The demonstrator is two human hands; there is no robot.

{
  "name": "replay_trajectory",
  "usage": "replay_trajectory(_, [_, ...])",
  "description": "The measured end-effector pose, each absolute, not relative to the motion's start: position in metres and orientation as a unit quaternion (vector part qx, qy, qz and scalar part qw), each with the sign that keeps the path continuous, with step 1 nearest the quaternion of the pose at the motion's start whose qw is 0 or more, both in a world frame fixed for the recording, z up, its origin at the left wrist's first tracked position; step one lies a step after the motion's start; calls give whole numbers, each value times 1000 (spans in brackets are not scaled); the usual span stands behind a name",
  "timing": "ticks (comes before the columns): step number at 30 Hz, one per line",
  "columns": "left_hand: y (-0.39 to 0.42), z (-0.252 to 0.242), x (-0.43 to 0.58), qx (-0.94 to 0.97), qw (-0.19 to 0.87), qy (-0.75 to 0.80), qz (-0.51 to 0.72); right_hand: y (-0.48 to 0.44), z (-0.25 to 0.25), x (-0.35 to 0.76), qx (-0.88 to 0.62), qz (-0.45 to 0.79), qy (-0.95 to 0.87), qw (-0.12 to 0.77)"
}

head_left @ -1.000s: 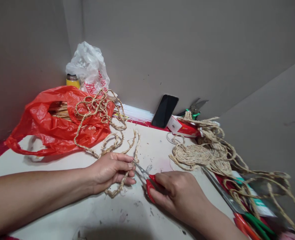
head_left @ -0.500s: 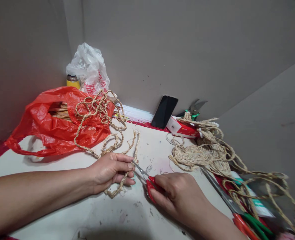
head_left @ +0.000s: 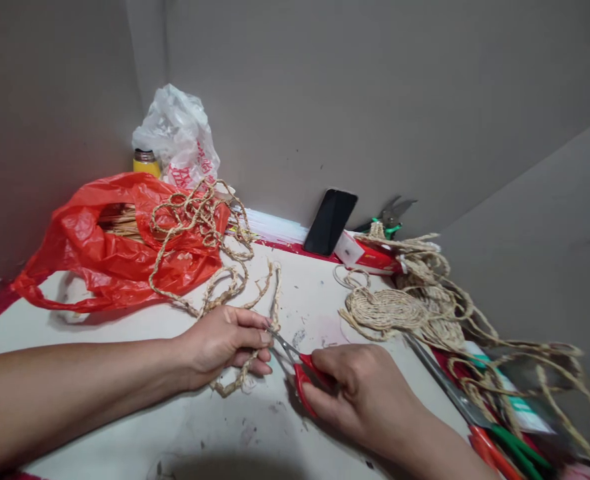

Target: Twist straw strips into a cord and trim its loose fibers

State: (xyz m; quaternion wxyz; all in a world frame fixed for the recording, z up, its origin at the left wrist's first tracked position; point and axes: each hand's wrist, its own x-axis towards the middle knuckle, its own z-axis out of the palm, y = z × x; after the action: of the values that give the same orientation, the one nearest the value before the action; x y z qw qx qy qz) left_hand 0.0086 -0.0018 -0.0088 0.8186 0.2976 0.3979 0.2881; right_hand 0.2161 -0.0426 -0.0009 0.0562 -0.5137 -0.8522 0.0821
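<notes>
Between the thumb and fingers of my left hand is a braided straw rope; a loop of it hangs below the fingers and its end sticks up above them. My right hand has its fingers through the handles of small red-handled scissors. The scissor tips reach the rope at my left fingertips; my fingers partly hide whether the blades are around it. More of the rope trails back in loose coils over a red plastic bag.
A dark phone leans at the back by a red box. To the right lie coiled woven straw pieces, tangled cord and large shears. Behind the red bag stand a yellow bottle and a white plastic bag.
The scissor handles have spread a little wider. The upright rope end has shifted slightly right, along with my left fingertips.
</notes>
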Motion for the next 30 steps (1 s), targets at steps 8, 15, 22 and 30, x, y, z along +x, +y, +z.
replay_trajectory(8, [-2, -7, 8, 302, 817, 396, 290, -41, -6, 221, -506, 99, -853, 87])
replay_trajectory(15, [-2, -11, 8, 299, 816, 391, 303, -31, -14, 227, -593, 213, -735, 251])
replay_trajectory(22, [-2, -12, 8, 296, 814, 387, 316, -35, -8, 220, -564, 198, -780, 185])
replay_trajectory(30, [-2, -9, 7, 287, 820, 384, 312, -37, -1, 218, -551, 68, -827, 86])
